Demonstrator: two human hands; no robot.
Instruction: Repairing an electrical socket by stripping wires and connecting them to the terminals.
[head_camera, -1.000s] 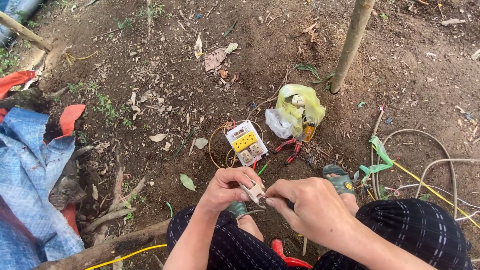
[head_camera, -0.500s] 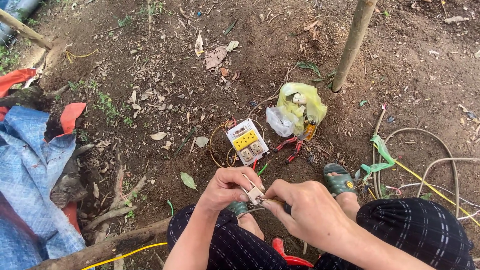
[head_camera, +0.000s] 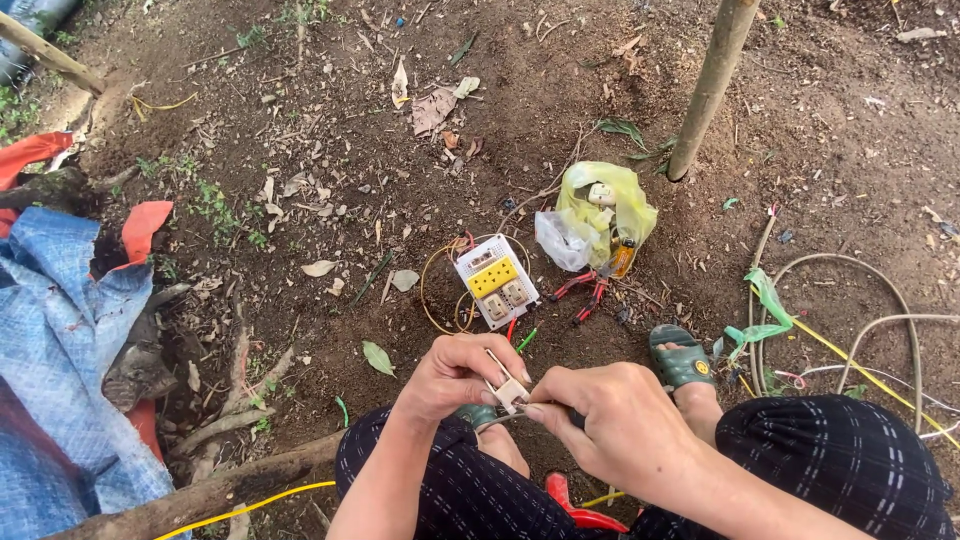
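Far left: a blue tarp (head_camera: 60, 370) with red cloth at its edge lies on the dirt ground (head_camera: 330, 130), near roots and a yellow cable (head_camera: 250, 505)
Left hand (head_camera: 455, 375): closed, fingers pinching a small white plug part (head_camera: 508, 392) over the knees
Small white plug part: held between both hands, near the lower middle of the view, just this side of the socket board
Socket board (head_camera: 495, 282): white with a yellow block, flat on the ground just beyond the hands, ringed by a wire coil (head_camera: 435, 295)
Right hand (head_camera: 615, 425): closed around a dark-handled tool (head_camera: 570, 418) whose tip meets the plug part
Red-handled pliers (head_camera: 585, 290): on the ground right of the board, below a yellow-green plastic bag (head_camera: 600, 210)
Thin trunk (head_camera: 710, 85): upright, far right of the bag
Green sandal (head_camera: 680, 355): right of the hands, nothing between it and the grey hoses (head_camera: 850, 290)
Change: hands stay together on the part as half a second ago; the things on the ground lie as before
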